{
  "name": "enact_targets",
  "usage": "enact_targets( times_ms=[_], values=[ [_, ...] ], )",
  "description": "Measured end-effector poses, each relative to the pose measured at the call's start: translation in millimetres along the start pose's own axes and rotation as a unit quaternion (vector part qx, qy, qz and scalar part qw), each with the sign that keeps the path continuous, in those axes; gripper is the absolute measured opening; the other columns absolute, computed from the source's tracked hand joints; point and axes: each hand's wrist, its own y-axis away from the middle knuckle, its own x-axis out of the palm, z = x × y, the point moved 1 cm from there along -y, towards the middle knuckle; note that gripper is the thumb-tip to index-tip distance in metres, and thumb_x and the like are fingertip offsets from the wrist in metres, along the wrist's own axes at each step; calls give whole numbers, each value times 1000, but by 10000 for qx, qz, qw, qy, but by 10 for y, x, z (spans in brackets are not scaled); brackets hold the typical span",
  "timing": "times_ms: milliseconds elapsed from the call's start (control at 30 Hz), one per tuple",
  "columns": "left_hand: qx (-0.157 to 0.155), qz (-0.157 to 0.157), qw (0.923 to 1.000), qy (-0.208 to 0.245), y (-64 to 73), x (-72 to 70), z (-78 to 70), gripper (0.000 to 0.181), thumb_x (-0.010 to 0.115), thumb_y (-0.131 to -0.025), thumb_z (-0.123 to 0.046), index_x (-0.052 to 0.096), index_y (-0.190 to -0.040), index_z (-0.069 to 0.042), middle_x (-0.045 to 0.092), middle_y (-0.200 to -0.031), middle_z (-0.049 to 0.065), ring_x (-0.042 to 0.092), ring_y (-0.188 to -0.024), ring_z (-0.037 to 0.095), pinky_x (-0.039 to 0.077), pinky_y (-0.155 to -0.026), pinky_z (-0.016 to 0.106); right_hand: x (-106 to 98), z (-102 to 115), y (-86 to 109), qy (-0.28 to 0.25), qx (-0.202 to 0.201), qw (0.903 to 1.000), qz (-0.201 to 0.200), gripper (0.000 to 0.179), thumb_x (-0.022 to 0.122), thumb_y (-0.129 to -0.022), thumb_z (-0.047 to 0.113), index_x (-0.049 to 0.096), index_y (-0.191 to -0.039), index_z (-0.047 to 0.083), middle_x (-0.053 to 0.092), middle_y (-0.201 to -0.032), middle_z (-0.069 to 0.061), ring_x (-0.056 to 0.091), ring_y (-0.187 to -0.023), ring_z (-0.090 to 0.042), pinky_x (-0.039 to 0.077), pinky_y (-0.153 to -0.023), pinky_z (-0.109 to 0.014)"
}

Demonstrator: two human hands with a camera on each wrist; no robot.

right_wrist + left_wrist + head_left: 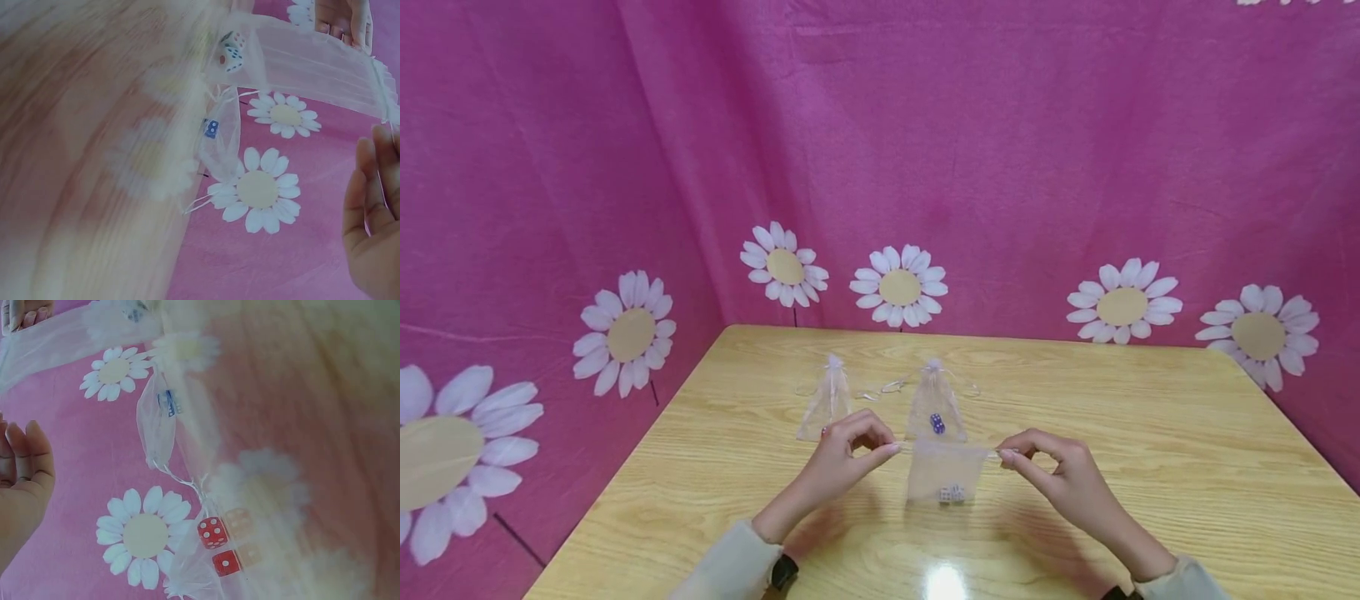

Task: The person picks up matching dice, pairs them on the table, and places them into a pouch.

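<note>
A sheer white organza drawstring pouch (946, 467) is stretched between my two hands, with white dice (952, 494) at its bottom. My left hand (853, 446) pinches the drawstring at the pouch's upper left corner. On the opposite side, my right hand (1056, 467) pinches the string between thumb and fingertips. In the right wrist view the dice (231, 57) show blue and red pips through the mesh, and the pouch mouth (381, 84) looks gathered along its cord.
Behind stand two similar pouches with tied necks: one (936, 404) holds blue dice (937, 423), the other (829, 400) lies further left, with red dice (212, 532) seen in the left wrist view. A pink flowered cloth (1000, 167) surrounds the wooden table (1150, 417).
</note>
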Motion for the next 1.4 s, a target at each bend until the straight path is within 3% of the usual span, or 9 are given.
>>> enact_targets(
  times_ms=[133, 267, 567, 767, 967, 1167, 1300, 1400],
  values=[
    [-1, -38, 10000, -8, -4, -9, -3, 10, 68, -92, -15, 67, -89, -6, 63, -86, 9, 55, -76, 2, 53, -69, 19, -72, -13, 25, 64, 681, 9975, -198, 23, 66, -89, -4, 70, -94, 19, 70, -77, 6, 64, -72, -4, 49, -69, -17],
    [-27, -140, 9999, -75, -8, -8, -3, 9, 68, -92, -15, 67, -89, -7, 63, -86, 8, 54, -75, 2, 52, -67, 18, -134, -26, 40, 102, 1147, 9925, -406, 16, 64, -91, 0, 70, -93, 15, 69, -75, 7, 63, -72, -4, 48, -69, -19],
    [169, -463, 9982, -343, -20, -14, -9, 8, 69, -91, -14, 67, -85, -8, 64, -83, 6, 54, -74, 0, 54, -67, 20, -216, -69, 86, 121, 1381, 9869, -826, 12, 65, -91, -1, 71, -90, 9, 69, -75, 11, 62, -72, -1, 47, -67, -16],
    [190, -825, 9953, -480, -29, -19, -9, 8, 70, -90, -12, 66, -84, -8, 64, -82, 5, 52, -72, 0, 51, -64, 18, -315, -105, 124, 114, 1800, 9780, -1045, 6, 64, -93, 4, 69, -90, 2, 67, -75, 17, 60, -71, -1, 45, -63, -16],
    [319, -1158, 9911, -566, -43, -11, -4, 8, 71, -89, -11, 67, -83, -7, 64, -81, 6, 52, -71, 1, 47, -60, 18, -378, -146, 157, 87, 2028, 9702, -1321, 9, 66, -92, 4, 69, -84, 7, 65, -73, 19, 54, -67, -1, 42, -60, -18],
    [90, -1081, 9929, -482, -125, 48, -45, 7, 70, -90, -12, 67, -85, -9, 64, -83, 5, 53, -73, 2, 49, -64, 18, -469, -169, 158, 201, 2142, 9672, -1351, 7, 66, -92, 8, 70, -87, 6, 65, -73, 21, 54, -67, 0, 41, -60, -19],
    [-133, -928, 9948, -392, -261, 155, -99, 6, 70, -90, -14, 68, -86, -10, 63, -83, 3, 54, -72, 2, 52, -67, 19, -619, -206, 157, 301, 2412, 9598, -1401, 14, 65, -95, 15, 70, -93, 2, 66, -74, 22, 59, -71, 1, 45, -64, -13],
    [-132, -835, 9956, -395, -384, 264, -131, 6, 70, -90, -12, 68, -85, -10, 64, -83, 4, 55, -71, 3, 52, -67, 19, -754, -262, 161, 316, 2572, 9544, -1480, 20, 63, -96, 18, 68, -98, -1, 66, -74, 23, 61, -73, 2, 48, -68, -9]
  ],
)
